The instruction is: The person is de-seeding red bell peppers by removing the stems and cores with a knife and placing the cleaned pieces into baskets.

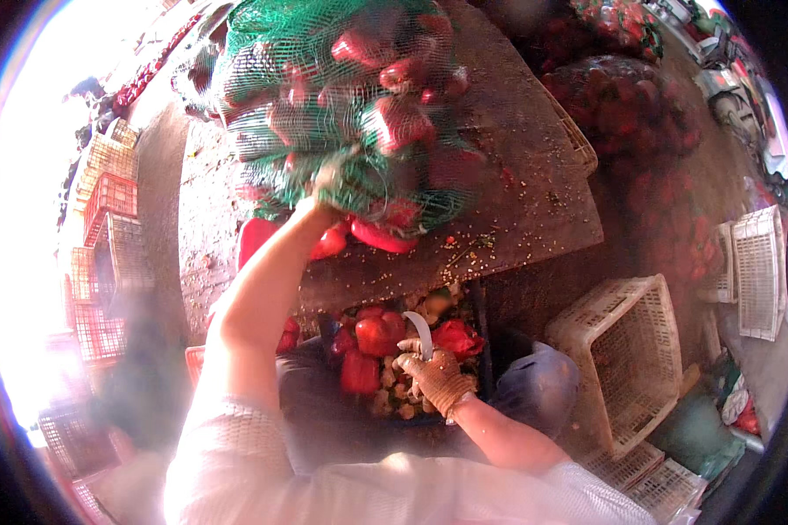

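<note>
A large green mesh sack (pixel 341 98) full of red bell peppers lies on a low, seed-strewn tabletop (pixel 532 216). My left hand (pixel 328 184) reaches out to the near end of the sack and appears to grip the bunched mesh, though blur hides the fingers. Loose red peppers (pixel 384 236) rest below it at the sack's edge. My right hand, in a stained fingerless-looking glove (pixel 437 377), holds a small curved knife (pixel 421 328), blade pointing up and away. Under that hand, between my knees, a dark crate holds whole red peppers (pixel 379 335) and cut pepper cores (pixel 404 397).
An off-white plastic crate (pixel 620 361) lies tilted at my right, with more crates (pixel 758 272) beyond. Red and pale crates (pixel 110 203) are stacked along the left. Further filled sacks (pixel 617 105) stand at the upper right.
</note>
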A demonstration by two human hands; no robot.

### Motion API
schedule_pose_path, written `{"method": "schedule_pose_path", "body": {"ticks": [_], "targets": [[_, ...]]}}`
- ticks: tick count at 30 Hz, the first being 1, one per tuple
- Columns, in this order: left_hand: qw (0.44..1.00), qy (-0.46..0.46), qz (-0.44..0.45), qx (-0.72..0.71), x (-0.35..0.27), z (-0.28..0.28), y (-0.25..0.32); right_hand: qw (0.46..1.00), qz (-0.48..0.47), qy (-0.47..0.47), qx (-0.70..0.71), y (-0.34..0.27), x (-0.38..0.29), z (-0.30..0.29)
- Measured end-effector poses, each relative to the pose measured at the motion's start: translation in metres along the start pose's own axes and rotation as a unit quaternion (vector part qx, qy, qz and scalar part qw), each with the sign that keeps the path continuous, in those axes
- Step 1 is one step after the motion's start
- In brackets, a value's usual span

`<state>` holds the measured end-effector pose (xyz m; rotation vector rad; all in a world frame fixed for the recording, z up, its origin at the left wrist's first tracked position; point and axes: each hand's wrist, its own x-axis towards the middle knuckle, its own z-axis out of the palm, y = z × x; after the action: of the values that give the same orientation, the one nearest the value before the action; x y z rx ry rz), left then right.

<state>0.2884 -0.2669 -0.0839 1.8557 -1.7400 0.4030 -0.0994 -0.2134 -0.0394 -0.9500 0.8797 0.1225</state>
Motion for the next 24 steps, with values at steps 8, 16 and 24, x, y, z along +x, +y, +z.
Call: {"method": "schedule_pose_path", "body": {"ticks": [8, 16, 24], "targets": [[0.872, 0.046, -0.348, -0.341, -0.057, -0.036, 0.030, 0.998, -0.040, 0.028, 0.026, -0.006, 0.005, 0.003], [0.929, -0.210, -0.284, -0.113, -0.115, -0.027, -0.035, 1.000, 0.019, 0.008, 0.008, 0.010, 0.005, 0.006], [0.909, -0.177, -0.352, 0.135, -0.057, -0.185, 0.102, 0.997, -0.038, 0.067, 0.017, 0.006, 0.011, -0.012]]}}
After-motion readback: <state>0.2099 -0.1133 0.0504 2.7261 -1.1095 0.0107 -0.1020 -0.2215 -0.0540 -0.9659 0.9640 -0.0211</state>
